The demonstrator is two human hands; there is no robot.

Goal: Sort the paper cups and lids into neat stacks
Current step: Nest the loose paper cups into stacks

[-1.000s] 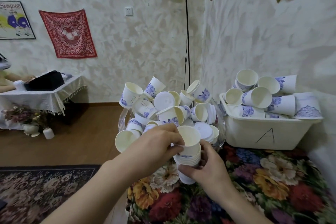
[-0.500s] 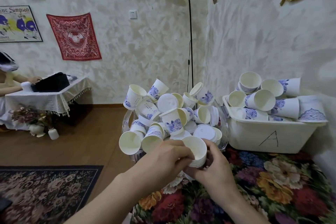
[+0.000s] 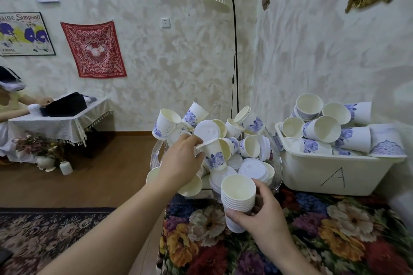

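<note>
The right hand (image 3: 266, 212), lower centre of the frame, holds a nested stack of cups (image 3: 238, 198) upright, fingers curled round its lower part. The left hand (image 3: 181, 163), at centre, reaches into the clear basket (image 3: 277, 172) and pinches the rim of a blue-flowered cup (image 3: 214, 156) between thumb and fingers. Loose cups and white lids (image 3: 252, 168) fill the basket. At right, the white tub marked A (image 3: 312, 174) holds more cups.

head view, looking forward and down, close over hands (image 3: 223, 185)
</note>
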